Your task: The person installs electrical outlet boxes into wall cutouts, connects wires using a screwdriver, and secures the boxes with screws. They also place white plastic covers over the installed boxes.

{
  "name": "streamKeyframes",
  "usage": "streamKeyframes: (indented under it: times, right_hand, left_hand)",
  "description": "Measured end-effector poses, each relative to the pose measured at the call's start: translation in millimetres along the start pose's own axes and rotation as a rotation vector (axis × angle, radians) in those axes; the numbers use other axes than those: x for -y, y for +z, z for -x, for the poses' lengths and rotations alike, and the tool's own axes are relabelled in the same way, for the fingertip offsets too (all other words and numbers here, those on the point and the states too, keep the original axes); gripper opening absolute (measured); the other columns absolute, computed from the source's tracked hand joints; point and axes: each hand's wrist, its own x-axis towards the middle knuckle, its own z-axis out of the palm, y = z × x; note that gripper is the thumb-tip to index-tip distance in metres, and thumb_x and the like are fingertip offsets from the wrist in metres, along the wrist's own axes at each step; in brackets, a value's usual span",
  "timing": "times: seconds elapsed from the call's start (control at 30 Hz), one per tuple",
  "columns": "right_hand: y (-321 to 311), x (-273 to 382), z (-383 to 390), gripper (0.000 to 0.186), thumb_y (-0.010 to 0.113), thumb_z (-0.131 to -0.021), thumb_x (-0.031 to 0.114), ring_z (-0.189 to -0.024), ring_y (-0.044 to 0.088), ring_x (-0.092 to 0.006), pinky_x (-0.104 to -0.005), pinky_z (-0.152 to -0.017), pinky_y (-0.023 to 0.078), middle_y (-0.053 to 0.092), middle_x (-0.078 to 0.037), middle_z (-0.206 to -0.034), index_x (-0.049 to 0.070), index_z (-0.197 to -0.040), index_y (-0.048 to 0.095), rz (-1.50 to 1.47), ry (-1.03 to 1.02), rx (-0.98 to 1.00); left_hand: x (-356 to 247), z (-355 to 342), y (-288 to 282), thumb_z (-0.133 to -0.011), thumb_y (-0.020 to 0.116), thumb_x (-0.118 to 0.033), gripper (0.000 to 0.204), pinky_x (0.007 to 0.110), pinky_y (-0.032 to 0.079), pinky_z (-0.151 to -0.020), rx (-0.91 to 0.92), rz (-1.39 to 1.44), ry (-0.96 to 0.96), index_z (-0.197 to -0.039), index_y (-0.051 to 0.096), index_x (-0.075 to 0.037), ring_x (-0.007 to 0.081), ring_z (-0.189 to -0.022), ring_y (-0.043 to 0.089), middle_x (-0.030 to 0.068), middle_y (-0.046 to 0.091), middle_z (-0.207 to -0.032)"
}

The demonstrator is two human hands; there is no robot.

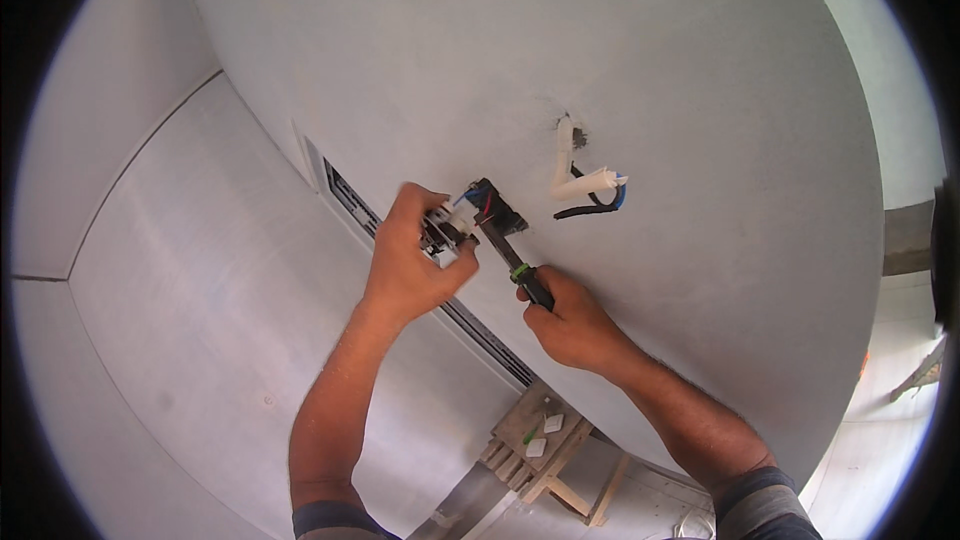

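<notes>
My left hand (402,265) is raised to the wall and closed round a white and dark wiring module, apparently a switch or socket insert (446,234). My right hand (580,328) grips the black and green handle of a screwdriver (522,276). The tool's shaft slants up and left, its end close to the module; whether it touches a screw cannot be made out. Just behind them is a dark wall box (508,214) set in the grey wall, with thin red and blue wires running from it toward the module.
To the right, a white conduit (562,155) with black and blue cable ends sticks out of the wall (700,120). A long slotted vent (465,325) runs behind my arms. Below stands a wooden bench (530,425) with small white pieces on it.
</notes>
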Motion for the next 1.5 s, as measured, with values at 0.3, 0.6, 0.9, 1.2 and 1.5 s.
streamKeyframes:
  times: [0.3,0.6,0.9,1.2,1.5]
  right_hand:
    - [-1,6,3,0.022,0.054,-0.088,0.01,-0.072,0.054,-0.0169,-0.0366,-0.066,0.045,0.057,-0.007,-0.081,0.002,-0.108,0.059,-0.006,0.052,-0.001]
    - [2,8,5,0.022,0.053,-0.088,0.009,-0.069,0.053,-0.0148,-0.0346,-0.064,0.045,0.055,-0.005,-0.078,0.003,-0.109,0.058,-0.002,-0.02,-0.04]
    - [-9,21,8,0.026,0.053,-0.089,0.009,-0.066,0.058,-0.0143,-0.034,-0.06,0.049,0.058,-0.005,-0.079,0.001,-0.113,0.056,0.066,0.125,0.086]
    - [-11,23,9,0.03,0.054,-0.087,0.008,-0.065,0.06,-0.0155,-0.0338,-0.061,0.051,0.058,-0.006,-0.08,-0.002,-0.115,0.056,0.014,0.139,0.108]
    - [-11,18,5,0.03,0.056,-0.085,0.009,-0.067,0.063,-0.017,-0.0345,-0.063,0.051,0.063,-0.01,-0.082,-0.004,-0.112,0.058,0.036,0.078,0.09]
  left_hand:
    - [0,-1,-2,-0.079,0.075,-0.009,0.039,0.031,0.055,-0.064,0.091,0.668,-0.735,-0.108,0.051,0.003,0.0172,-0.072,0.064,0.0123,0.065,-0.09]
    - [-1,15,-8,-0.073,0.074,0.001,0.045,0.038,0.055,-0.081,0.095,0.156,-0.076,-0.112,0.052,-0.004,0.0265,-0.092,0.065,0.0134,0.062,-0.107]
    - [10,27,-8,-0.07,0.077,0.002,0.066,0.039,0.054,-0.097,0.05,0.127,0.009,-0.129,0.05,-0.009,0.0299,-0.115,0.064,0.0156,0.06,-0.13]
    - [8,34,-2,-0.072,0.079,0.0,0.086,0.044,0.052,-0.105,0.028,0.237,-0.22,-0.147,0.037,-0.009,0.0275,-0.123,0.062,0.0157,0.058,-0.134]
    - [-15,37,3,-0.079,0.081,0.001,0.086,0.038,0.061,-0.092,0.029,0.494,-0.575,-0.149,0.031,-0.006,0.0262,-0.109,0.07,0.0164,0.059,-0.128]
